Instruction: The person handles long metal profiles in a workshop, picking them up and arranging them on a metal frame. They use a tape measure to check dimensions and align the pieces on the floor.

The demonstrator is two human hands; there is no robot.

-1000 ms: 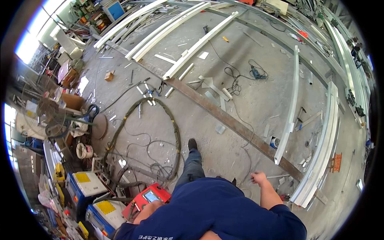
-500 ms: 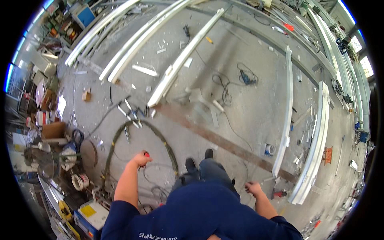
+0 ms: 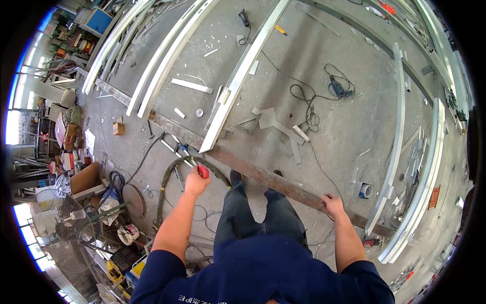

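My left hand [image 3: 195, 183] is closed around a small red rounded object [image 3: 203, 171], whose kind I cannot make out. It is held above the green wrapped hose loop [image 3: 167, 175] and close to some loose metal pieces on the floor. My right hand [image 3: 333, 204] has its fingers curled together over the rusty steel beam [image 3: 283, 185]; what is in them, if anything, is hidden. The near end of a long white metal profile [image 3: 223, 119] lies on that beam, ahead of my feet.
More white profiles [image 3: 169, 63] lie to the left and a pair [image 3: 417, 192] to the right. A blue corded power tool [image 3: 338, 88] and cable lie beyond the beam. A white-and-blue roll [image 3: 365, 190] sits at right. At left stand a fan [image 3: 68, 223] and clutter.
My left hand has moved right and forward with the red object. The right hand has moved forward, over the beam. I have stepped nearer the beam and the view has shifted.
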